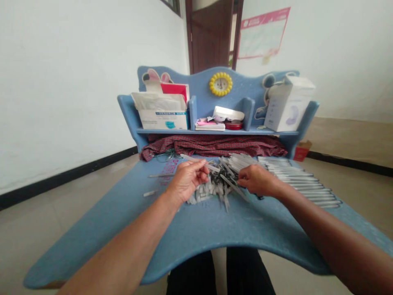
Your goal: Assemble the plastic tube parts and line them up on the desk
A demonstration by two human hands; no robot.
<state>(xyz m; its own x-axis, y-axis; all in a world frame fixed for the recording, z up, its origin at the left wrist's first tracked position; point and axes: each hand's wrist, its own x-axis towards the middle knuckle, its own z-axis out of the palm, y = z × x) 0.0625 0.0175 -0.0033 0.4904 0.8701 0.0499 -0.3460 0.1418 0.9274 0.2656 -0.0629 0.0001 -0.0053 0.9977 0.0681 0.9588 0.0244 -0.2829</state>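
Thumb and fingers of my left hand (190, 177) are pinched on a translucent pen barrel (213, 168), which points out to the right over the pile. To the right, my right hand (257, 180) is closed with curled fingers at the pile's edge; what it holds, if anything, is hidden. Between and below the hands lie clear pen caps (207, 191) mixed with small black pen parts (217, 179). Behind the right hand is a heap of loose clear barrels (241, 160). A row of pens with dark ends (302, 182) lies side by side at the right.
The blue desk (116, 229) has a curved front edge. A single clear piece (150, 193) and a thin rod (161, 176) lie left. Checked cloth (215, 145) is bunched under the shelf, which bears a mask box (164, 119), a white box (288, 104) and a red tin (233, 125).
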